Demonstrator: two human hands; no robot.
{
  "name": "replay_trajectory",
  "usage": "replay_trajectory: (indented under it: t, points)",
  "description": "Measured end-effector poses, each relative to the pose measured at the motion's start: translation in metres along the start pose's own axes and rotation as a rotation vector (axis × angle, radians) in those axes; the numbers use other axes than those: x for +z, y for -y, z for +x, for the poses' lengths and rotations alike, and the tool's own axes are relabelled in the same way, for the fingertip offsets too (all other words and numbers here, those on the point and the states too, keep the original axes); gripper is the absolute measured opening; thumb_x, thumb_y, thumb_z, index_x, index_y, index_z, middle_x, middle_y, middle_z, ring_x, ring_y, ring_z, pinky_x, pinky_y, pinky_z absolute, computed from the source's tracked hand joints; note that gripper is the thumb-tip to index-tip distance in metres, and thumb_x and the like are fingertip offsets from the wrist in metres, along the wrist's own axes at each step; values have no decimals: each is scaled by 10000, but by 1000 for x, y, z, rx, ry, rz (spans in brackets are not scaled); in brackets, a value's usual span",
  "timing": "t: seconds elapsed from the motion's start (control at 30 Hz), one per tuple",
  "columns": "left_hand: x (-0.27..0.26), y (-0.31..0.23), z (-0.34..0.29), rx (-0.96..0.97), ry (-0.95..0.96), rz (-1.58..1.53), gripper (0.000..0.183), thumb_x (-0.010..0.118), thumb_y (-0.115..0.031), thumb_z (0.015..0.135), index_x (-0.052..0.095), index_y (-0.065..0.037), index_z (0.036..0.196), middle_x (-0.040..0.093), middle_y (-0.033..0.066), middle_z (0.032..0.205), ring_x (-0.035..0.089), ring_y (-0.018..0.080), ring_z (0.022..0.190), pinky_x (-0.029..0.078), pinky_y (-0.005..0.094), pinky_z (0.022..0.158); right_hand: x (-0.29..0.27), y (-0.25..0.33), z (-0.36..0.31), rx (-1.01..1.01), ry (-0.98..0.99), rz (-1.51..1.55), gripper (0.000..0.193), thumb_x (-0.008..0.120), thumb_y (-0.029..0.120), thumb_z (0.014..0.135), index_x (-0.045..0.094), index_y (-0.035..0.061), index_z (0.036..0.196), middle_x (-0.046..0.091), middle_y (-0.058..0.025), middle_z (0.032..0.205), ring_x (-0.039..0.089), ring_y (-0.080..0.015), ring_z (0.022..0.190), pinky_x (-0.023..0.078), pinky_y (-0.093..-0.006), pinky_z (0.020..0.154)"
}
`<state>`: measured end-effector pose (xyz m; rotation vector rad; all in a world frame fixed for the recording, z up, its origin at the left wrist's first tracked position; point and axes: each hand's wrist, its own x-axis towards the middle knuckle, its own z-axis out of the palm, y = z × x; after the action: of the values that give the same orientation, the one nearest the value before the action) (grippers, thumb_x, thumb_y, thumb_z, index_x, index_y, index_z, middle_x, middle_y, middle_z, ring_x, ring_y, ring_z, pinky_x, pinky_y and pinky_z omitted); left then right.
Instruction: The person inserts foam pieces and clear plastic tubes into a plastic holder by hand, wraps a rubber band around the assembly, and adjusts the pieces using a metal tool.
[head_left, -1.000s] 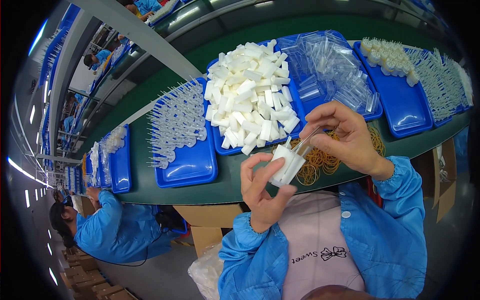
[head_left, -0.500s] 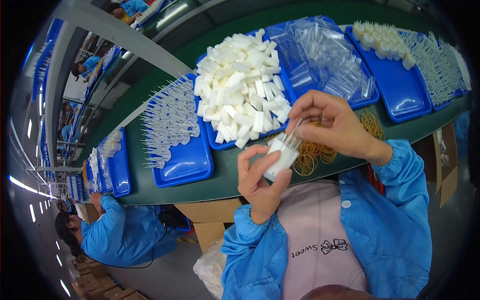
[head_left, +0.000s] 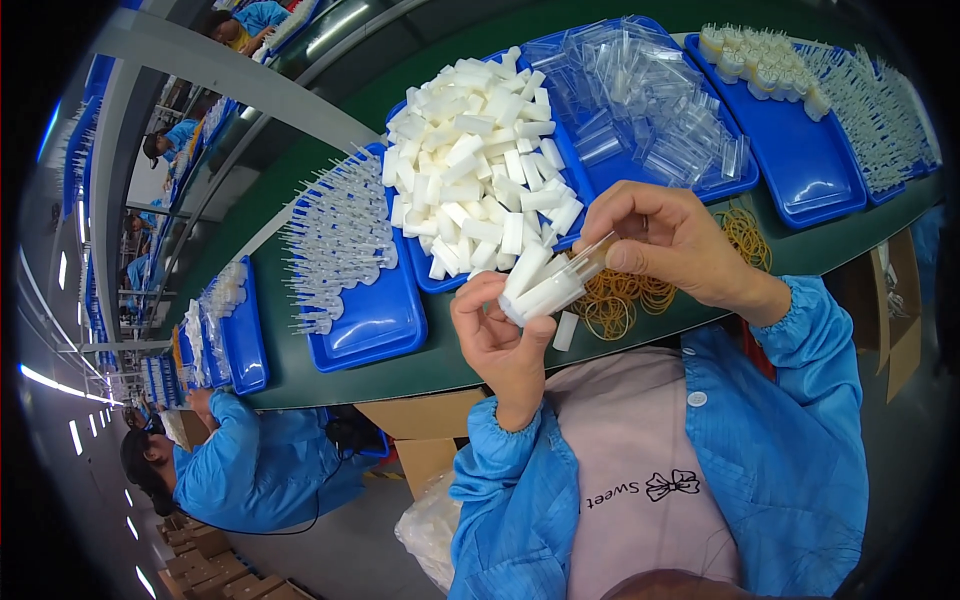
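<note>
Left hand [head_left: 505, 335] gripping white tube bundle [head_left: 540, 285], right hand [head_left: 665, 240] pinching clear sleeve [head_left: 592, 258]

Both forearms are covered by bright blue smock sleeves, gathered with elastic at the cuffs. The left hand [head_left: 505, 345] and right hand [head_left: 675, 245] are bare. A pale pink apron [head_left: 640, 470] is worn between the sleeves; a small black bow motif is printed on it.

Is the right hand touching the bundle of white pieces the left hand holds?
Touching. The head view shows the right hand pinching the end of the bundle of white pieces, with the left hand gripping its other end.
</note>
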<state>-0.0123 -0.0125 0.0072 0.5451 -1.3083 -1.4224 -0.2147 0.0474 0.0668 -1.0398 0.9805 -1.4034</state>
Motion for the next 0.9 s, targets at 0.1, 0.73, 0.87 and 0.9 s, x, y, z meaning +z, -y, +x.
replay_trajectory:
  t: [0.1,0.73,0.87,0.9]
  points:
    - [0,2,1,8,-14,9,567,837,-183,746,464,-46,1151,446,97,1176,544,170,1026,496,304,878,1,-1,-1,-60,-66,-86,208,696,162,873,612,32,1012,574,-51,1069,570,-149,1016,452,-314,942]
    - [10,-13,-5,-285,38,-240,425,725,-137,847,492,-17,1182,530,87,1190,569,199,1111,461,316,927,-13,-9,4,-128,-264,-85,190,687,138,880,584,30,997,636,-62,974,618,-130,907,490,-267,851]
    - [9,-11,-3,-269,33,-191,472,719,17,799,487,-29,1207,530,89,1201,567,204,1123,474,327,924,-10,-5,7,-154,-252,-112,193,685,134,878,596,28,1013,640,-68,987,615,-128,918,485,-275,867]
    - [8,-11,-2,-267,31,-190,472,719,17,799,487,-29,1207,530,89,1201,567,204,1123,474,327,924,-10,-4,6,-225,-247,-219,198,689,142,875,608,27,1014,639,-70,987,609,-135,940,474,-289,885]
